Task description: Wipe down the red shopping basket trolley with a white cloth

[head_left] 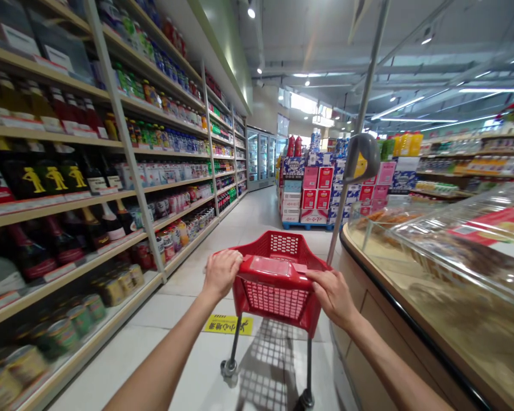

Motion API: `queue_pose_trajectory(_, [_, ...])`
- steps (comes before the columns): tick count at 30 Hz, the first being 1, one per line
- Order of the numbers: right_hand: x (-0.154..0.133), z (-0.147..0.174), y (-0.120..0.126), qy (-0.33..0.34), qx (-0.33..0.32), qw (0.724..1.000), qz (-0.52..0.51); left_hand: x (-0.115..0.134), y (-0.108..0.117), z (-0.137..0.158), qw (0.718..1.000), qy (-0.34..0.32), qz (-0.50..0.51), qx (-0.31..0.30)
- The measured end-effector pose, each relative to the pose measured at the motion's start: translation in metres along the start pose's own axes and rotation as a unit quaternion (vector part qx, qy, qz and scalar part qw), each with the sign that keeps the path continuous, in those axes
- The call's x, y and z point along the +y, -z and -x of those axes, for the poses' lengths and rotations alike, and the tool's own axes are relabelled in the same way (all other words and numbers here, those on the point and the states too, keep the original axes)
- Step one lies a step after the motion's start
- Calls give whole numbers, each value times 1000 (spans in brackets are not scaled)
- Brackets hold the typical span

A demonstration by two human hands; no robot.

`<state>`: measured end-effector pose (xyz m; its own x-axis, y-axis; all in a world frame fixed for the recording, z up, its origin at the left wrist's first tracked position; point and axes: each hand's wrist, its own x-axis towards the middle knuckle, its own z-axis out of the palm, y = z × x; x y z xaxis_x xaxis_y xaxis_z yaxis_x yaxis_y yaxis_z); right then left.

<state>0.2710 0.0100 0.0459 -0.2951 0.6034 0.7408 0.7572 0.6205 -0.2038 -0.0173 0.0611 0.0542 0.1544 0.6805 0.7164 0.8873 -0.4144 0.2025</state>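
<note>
A red plastic shopping cart [278,297] stands in the aisle straight ahead of me, on dark legs with small wheels. My left hand [223,271] is wrapped over the left end of its handle. On the handle's right end, my right hand [332,294] is closed with the thumb along the near side. Between the hands runs the handle's wide red middle with a pale label panel [269,266]. Through the lattice walls of the basket I see no goods, though part of its inside is hidden behind the handle.
Tall shelves [124,114] with bottles and cans line the left. A curved display counter [368,274] with packaged food and a metal pole [368,74] stand close on the right. Stacked boxes [312,194] rise ahead, with glass-door fridges [259,154] beyond. A yellow floor sign [223,325] lies beneath the cart.
</note>
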Motion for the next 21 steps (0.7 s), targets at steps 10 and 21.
queue_pose_trajectory(10, [3,6,6,5,25,999,26,32,-1,2,990,15,108,88])
queue_pose_trajectory(21, [6,13,11,12,18,999,26,9,6,16,994,-111,18,18])
